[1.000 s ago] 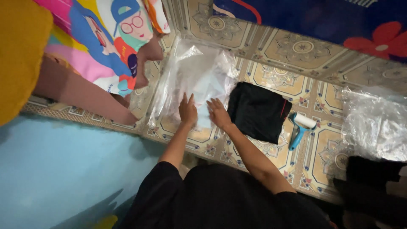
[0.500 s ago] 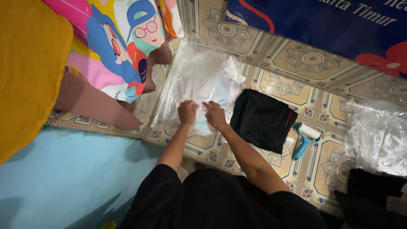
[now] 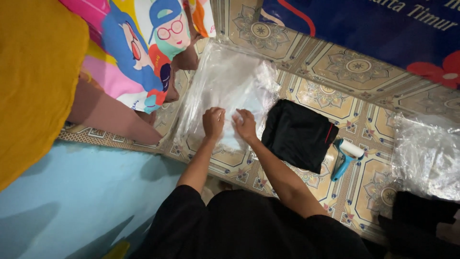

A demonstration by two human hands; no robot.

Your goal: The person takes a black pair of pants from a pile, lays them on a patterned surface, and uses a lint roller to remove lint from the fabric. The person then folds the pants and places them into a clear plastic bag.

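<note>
A stack of clear plastic bags (image 3: 225,81) lies on the patterned tile floor (image 3: 335,72) in front of me. My left hand (image 3: 213,122) and my right hand (image 3: 245,124) rest side by side on the near part of the plastic, fingers curled and pinching its top sheet. A folded black garment (image 3: 299,134) lies just right of my right hand, apart from it. Beyond the garment lies a lint roller (image 3: 346,156) with a blue handle and a white roll.
A second person in a colourful cartoon-print top (image 3: 148,52) and yellow cloth (image 3: 33,81) sits at the left. A crumpled pile of clear plastic (image 3: 426,153) lies at the right, dark cloth (image 3: 421,220) below it. A blue banner (image 3: 364,29) lies at the back, a light blue mat (image 3: 72,201) near left.
Both my hands have drawn together and curled from flat to pinching on the plastic. The view has shifted slightly toward the floor ahead.
</note>
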